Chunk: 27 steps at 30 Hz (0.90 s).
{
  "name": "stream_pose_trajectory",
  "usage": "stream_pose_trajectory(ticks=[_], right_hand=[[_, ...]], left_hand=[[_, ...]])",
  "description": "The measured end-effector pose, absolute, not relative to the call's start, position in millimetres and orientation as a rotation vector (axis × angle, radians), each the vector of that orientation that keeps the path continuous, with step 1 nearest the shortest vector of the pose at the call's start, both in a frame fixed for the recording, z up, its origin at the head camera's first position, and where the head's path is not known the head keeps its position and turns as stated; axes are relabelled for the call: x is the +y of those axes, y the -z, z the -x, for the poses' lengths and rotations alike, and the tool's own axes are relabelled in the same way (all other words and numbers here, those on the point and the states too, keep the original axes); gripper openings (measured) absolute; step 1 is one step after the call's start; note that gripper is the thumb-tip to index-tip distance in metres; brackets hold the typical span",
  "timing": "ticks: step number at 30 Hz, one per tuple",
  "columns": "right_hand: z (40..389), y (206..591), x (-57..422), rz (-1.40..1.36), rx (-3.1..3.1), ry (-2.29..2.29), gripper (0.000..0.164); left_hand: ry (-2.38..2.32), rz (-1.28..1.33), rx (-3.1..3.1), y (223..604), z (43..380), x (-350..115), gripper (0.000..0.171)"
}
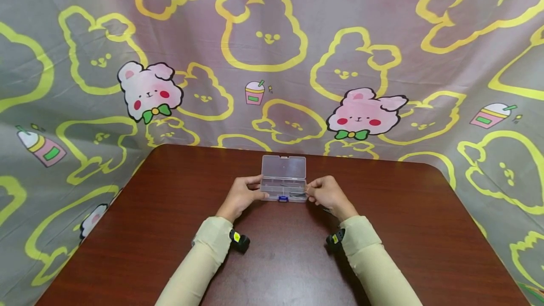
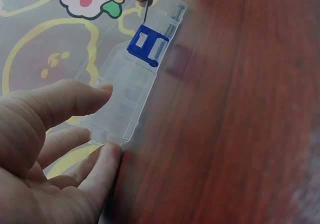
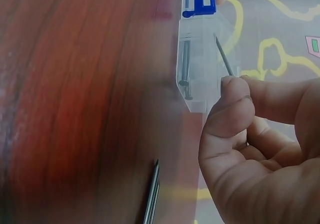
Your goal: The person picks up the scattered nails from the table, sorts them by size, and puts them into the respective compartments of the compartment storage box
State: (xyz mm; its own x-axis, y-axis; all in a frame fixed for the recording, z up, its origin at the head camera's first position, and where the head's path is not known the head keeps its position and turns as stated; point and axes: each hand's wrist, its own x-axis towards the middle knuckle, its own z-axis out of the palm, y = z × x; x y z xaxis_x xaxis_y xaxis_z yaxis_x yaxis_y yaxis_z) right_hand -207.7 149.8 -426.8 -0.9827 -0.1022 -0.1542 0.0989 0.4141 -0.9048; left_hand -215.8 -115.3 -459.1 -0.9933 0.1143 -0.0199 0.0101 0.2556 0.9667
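Note:
A clear plastic compartment box [image 1: 284, 188] with a blue latch [image 1: 283, 198] lies on the table, its lid [image 1: 284, 167] raised at the back. My left hand [image 1: 243, 196] grips the box's left end, thumb and fingers about the corner [image 2: 112, 129]. Between thumb and fingertips, my right hand [image 1: 327, 195] pinches a thin metal nail [image 3: 223, 56] over the box's right end. Several nails [image 3: 185, 66] lie in the right front compartment. More pointed metal pieces, apparently nails [image 3: 152, 196], rest on the table beside the right hand, partly hidden by it in the head view.
The brown wooden table [image 1: 272, 259] extends around the box. A printed curtain [image 1: 272, 84] with yellow outlines hangs behind and at both sides of the table. Each forearm wears a small black wrist camera [image 1: 240, 241].

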Motion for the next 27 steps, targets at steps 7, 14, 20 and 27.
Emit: stream_pose_trajectory(ticks=[7,14,20,27], right_hand=[[207.6,424.4,141.6,0.026,2.554,1.513,0.016],[208.2,423.3,135.8,0.013,2.614,1.429,0.015],[208.8,424.6,136.8,0.006,2.610,1.444,0.012],[207.8,423.2,137.7,-0.009,2.574,1.487,0.010]], left_hand=[[-1.867,-0.115,2.418,457.6,215.7,-115.2,0.064],[-1.862,-0.117,2.419,458.8,216.0,-114.5,0.064],[-1.864,-0.117,2.425,460.0,215.6,-114.7,0.064],[-1.860,-0.110,2.430,460.1,215.4,-114.7,0.064]])
